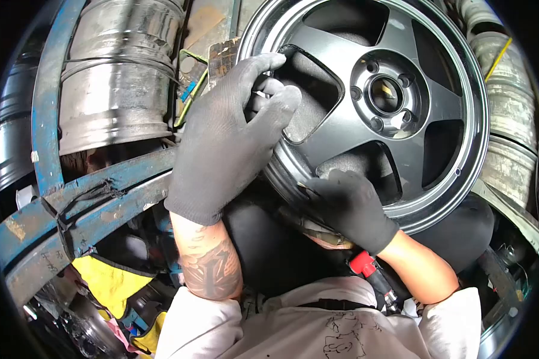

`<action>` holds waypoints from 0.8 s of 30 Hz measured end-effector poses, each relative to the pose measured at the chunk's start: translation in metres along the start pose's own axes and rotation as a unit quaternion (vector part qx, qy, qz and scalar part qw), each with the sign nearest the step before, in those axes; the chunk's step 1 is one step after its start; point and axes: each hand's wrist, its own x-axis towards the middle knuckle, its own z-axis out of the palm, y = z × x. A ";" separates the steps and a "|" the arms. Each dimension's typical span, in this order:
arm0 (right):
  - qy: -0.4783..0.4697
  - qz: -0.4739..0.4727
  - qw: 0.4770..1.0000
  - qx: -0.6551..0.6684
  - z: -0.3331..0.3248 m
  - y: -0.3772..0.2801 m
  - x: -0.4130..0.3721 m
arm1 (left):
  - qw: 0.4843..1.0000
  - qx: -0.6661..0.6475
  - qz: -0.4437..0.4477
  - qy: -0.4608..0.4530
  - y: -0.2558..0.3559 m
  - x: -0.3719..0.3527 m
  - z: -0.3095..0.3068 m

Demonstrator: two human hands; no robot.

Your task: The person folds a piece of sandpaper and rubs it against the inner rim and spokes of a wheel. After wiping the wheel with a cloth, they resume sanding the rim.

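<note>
- Alloy wheel (353, 128), dark grey with five spokes, rests tilted on the person's lap with its face turned up toward the camera; its hub and bolt holes show right of centre.
- Left hand (227, 131), in a grey knit glove, lies over the wheel's left edge. Its fingers curl over the rim into one of the openings between spokes and clasp it there.
- Right hand (347, 206), in a darker glove, sits on the lower rim with its fingers bent down against the metal. Whether it grips the rim, pinches something small or only presses on it cannot be told.
- Both forearms are bare, coming out of a white shirt (293, 329) at the bottom of the view.
- A red tool (365, 263) lies just under the right wrist, against the lap.
- A bare metal rim (114, 78) stands upper left, behind a blue steel frame (72, 203) that runs across the left side.
- A yellow cloth (108, 281) lies below that frame.
- More stacked rims (509, 107) stand just beside the wheel on the right.
</note>
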 end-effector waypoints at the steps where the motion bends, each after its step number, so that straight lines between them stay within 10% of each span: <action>1: 0.005 -0.016 1.000 -0.011 0.004 0.004 0.004 | 1.000 -0.023 0.000 0.012 -0.003 0.000 0.000; 14: -0.006 0.022 0.998 -0.055 0.000 -0.008 0.007 | 0.998 -0.046 -0.027 0.034 -0.013 -0.003 -0.002; 20: 0.146 0.102 0.977 0.121 -0.054 -0.020 0.015 | 0.986 -0.159 -0.039 -0.008 -0.011 -0.002 -0.010; 23: 0.145 0.196 0.924 0.293 -0.070 -0.020 0.015 | 0.965 -0.188 0.167 -0.076 -0.021 -0.002 0.006; 24: 0.165 0.115 0.958 0.203 -0.074 -0.019 0.016 | 0.928 -0.069 0.366 -0.006 -0.021 0.003 0.015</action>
